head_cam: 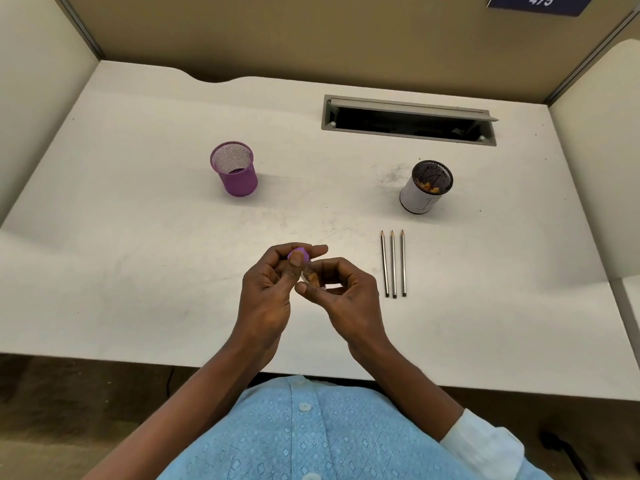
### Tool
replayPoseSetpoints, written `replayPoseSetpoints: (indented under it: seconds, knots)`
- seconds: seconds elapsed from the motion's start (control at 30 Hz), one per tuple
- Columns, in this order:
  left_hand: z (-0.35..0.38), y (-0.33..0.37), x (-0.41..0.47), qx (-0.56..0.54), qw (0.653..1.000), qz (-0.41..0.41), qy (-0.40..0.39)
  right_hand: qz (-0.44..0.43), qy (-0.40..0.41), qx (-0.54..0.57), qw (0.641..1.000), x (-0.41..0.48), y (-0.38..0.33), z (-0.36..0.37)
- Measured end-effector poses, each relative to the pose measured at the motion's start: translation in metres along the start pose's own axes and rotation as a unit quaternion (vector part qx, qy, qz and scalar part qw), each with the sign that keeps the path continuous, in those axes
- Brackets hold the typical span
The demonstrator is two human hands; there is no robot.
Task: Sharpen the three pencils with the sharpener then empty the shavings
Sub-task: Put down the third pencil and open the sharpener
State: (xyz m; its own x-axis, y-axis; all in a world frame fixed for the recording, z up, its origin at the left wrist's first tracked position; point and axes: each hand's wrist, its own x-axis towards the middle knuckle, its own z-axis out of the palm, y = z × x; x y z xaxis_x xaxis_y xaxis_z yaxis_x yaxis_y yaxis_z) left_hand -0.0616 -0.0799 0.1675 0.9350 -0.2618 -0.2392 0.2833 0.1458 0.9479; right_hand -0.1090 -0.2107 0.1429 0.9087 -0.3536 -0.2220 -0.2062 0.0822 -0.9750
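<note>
- Over the desk, left hand pinches the purple sharpener.
- Right hand curls round its clear cup of shavings.
- Pencils lie beside.

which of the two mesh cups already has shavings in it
The black cup with the white wrap, far right: orange shavings show inside it. The purple cup shows none.
</note>
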Motion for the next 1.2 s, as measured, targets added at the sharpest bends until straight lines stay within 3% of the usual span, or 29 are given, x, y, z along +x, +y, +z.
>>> replayPoseSetpoints:
  seconds: [0.37, 0.7, 1.2]
  knots:
    - [-0.003, 0.001, 0.0, -0.054, 0.995, -0.048, 0.073, -0.086, 0.066, -0.09, 0.99, -0.004, 0.008, 0.007]
    - [-0.008, 0.002, -0.003, -0.038, 0.996, -0.052, 0.063, 0.017, -0.004, 0.131, 0.991, -0.01, 0.007, 0.006]
    - [-0.011, 0.006, -0.01, -0.048, 0.996, -0.054, 0.06, 0.043, -0.028, 0.128, 0.99, -0.01, 0.008, 0.008]
